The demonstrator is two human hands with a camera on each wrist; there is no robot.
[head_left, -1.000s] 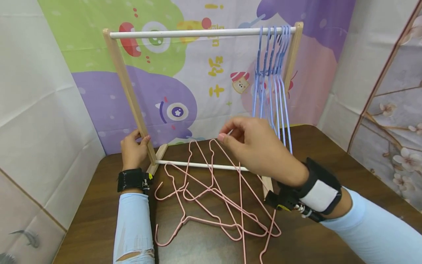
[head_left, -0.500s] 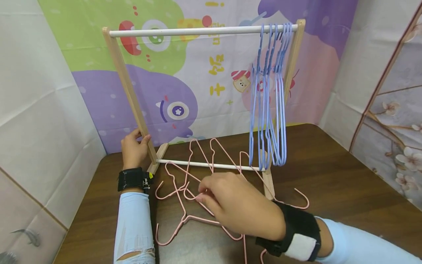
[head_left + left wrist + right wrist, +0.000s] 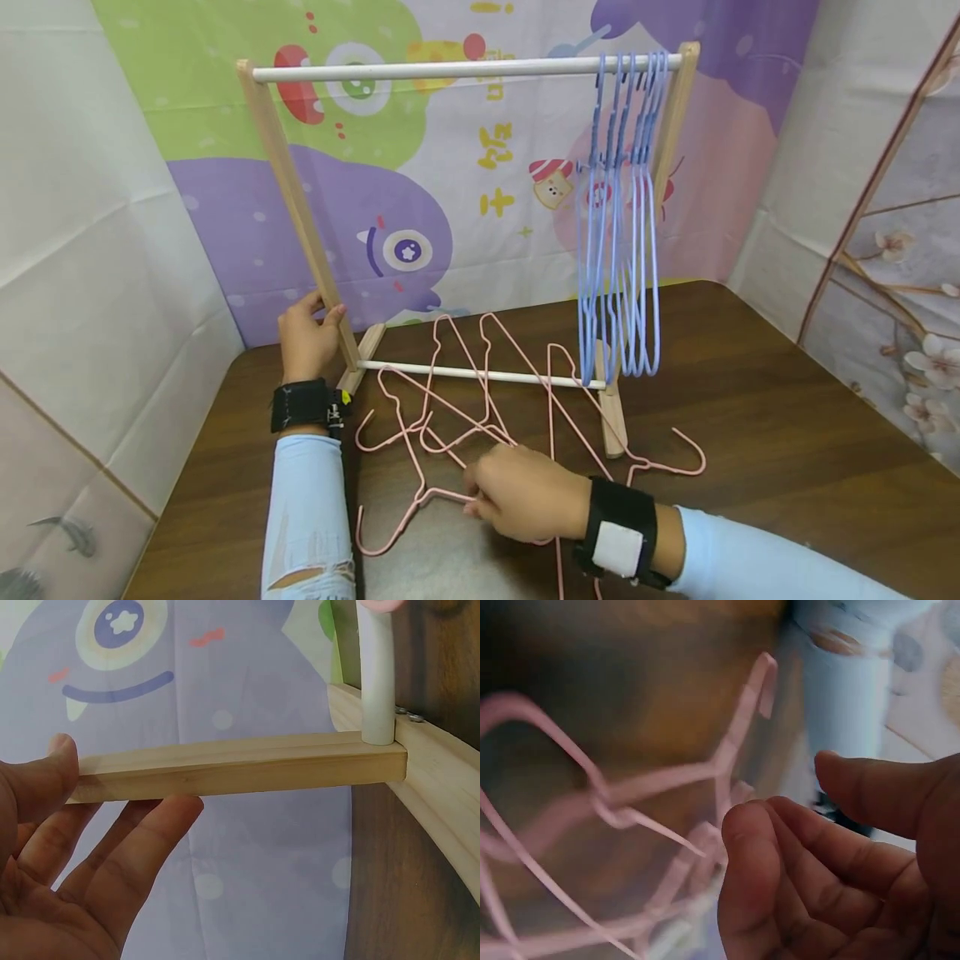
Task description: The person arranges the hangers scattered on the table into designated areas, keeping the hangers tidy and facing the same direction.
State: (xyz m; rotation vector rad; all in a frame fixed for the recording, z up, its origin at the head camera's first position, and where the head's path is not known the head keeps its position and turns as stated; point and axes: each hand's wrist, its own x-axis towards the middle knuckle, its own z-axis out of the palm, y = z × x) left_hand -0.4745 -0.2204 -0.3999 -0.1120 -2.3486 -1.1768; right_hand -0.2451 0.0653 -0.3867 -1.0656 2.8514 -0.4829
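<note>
My left hand (image 3: pixel 309 337) grips the left wooden post (image 3: pixel 295 200) of a small hanger rack, low down. In the left wrist view the thumb lies on one side of the post (image 3: pixel 247 766) and the fingers on the other. Several pink hangers (image 3: pixel 450 495) lie overlapping on the table in front of the rack. Over them is my right hand (image 3: pixel 528 492), its fingertips by the lowest hanger's shoulder. The right wrist view shows thumb and bent fingers apart, with the blurred pink hangers (image 3: pixel 664 778) just beyond. Several blue hangers (image 3: pixel 656 317) hang at the right end of the white top rail (image 3: pixel 465 70).
A white lower bar (image 3: pixel 480 376) joins the rack's wooden feet (image 3: pixel 613 425). One pink hook (image 3: pixel 701 458) points right on the brown table (image 3: pixel 750 375). Behind the rack hangs a cartoon-print cloth (image 3: pixel 405 192); pale panels flank the table.
My right hand has come down and left from near the blue hangers to the pink ones. The blue hangers have swung and now hang straighter. My left hand keeps its grip on the post.
</note>
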